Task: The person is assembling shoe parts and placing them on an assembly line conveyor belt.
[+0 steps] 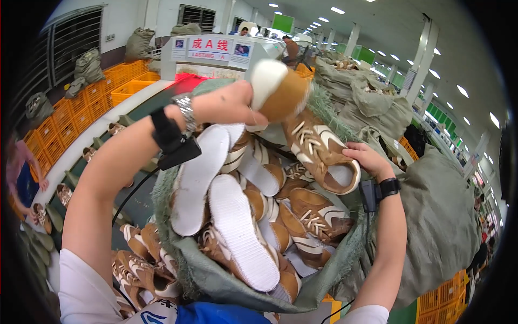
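Observation:
My left hand [234,103], with a metal watch and a black strap on the wrist, is closed on a tan and white sneaker [291,97], blurred, above the far rim of a green woven sack [186,264]. My right hand [368,159] is closed on the heel collar of a brown sneaker [315,143] with cream laces and stripes, its toe pointing away over the sack's right side. Several like sneakers fill the sack in a jumble. Some lie with their white ridged soles [243,232] up; others show their laced tops [318,218].
More sneakers [145,270] lie at the sack's left. Beyond runs a line with sneakers along it, where a person in pink [24,167] stands. Orange crates [67,121] line the left wall. Full grey-green sacks [437,210] crowd the right, and a machine [216,48] stands ahead.

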### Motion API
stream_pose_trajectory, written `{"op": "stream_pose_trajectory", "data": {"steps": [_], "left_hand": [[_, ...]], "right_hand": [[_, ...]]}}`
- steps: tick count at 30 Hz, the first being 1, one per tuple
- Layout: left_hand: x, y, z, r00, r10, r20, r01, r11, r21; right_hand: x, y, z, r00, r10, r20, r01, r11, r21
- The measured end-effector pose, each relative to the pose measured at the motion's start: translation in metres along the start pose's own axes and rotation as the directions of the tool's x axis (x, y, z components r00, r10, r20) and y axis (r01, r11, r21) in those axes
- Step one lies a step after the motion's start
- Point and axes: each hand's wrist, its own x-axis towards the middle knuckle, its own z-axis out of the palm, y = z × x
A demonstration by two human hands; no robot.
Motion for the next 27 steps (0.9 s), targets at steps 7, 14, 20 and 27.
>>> {"op": "stream_pose_trajectory", "data": {"steps": [7,14,20,27], "left_hand": [[-0.162,0.054,-0.063,0.984,-0.046,0.173,0.086,0.969,-0.233],[-0.298,0.058,-0.045,0.969,0.183,0.168,-0.216,0.954,0.208],[-0.390,0.094,-0.056,0.986,0.138,-0.097,-0.105,0.952,0.289],[-0.512,0.114,-0.054,0.999,0.024,-0.047,0.029,0.486,0.873]], "right_hand": [[-0.005,0.001,0.105,0.951,0.029,0.306,-0.112,0.959,0.259],[-0.077,0.007,0.151,0.939,-0.337,0.066,0.292,0.684,-0.669],[-0.126,0.016,0.200,0.882,-0.471,-0.006,0.327,0.621,-0.712],[-0.172,-0.086,0.202,0.860,-0.507,-0.055,0.372,0.698,-0.611]]}}
